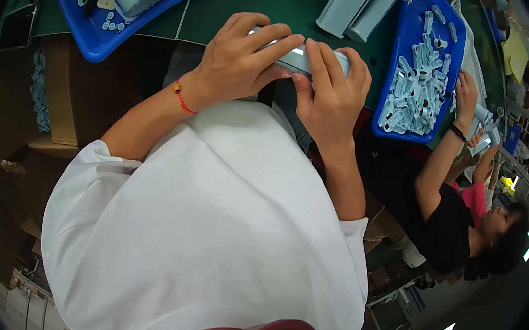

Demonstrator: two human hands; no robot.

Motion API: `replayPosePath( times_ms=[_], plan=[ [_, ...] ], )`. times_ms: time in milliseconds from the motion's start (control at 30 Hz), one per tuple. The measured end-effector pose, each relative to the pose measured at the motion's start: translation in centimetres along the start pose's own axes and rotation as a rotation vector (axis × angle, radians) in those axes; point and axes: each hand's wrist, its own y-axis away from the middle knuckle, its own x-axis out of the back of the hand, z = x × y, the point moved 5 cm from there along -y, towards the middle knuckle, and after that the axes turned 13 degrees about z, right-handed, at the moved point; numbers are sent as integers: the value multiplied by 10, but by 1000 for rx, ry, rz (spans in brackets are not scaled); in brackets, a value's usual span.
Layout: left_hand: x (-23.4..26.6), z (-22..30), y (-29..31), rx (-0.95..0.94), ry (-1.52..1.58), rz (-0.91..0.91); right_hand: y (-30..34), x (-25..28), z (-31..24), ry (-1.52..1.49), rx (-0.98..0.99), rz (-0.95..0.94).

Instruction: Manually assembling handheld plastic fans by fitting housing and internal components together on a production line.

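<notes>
A long, pale grey plastic housing with a glossy surface is held level in front of my chest. My left hand closes over its left part, fingers along the top and thumb underneath. On its other part, my right hand grips it the same way, the two hands' fingertips almost meeting at the middle. My fingers cover much of the housing, so its exact kind does not show. It is above the near edge of the green table.
Right of my hands, a blue tray holds many small pale clips. Two long grey housings lie beyond. A blue tray at left carries a round grey housing and small parts. Cardboard boxes stand below; a co-worker sits at right.
</notes>
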Motion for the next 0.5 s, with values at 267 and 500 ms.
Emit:
replayPosePath(
  times_ms=[267, 500],
  plan=[
    [3, -1, -1, -48, 16, -138, -1, 5, -2, 72, 41, -87],
    [-1, 0, 2, -61, 53, -67, 8, -1, 3, 45, 59, 77]
  ],
)
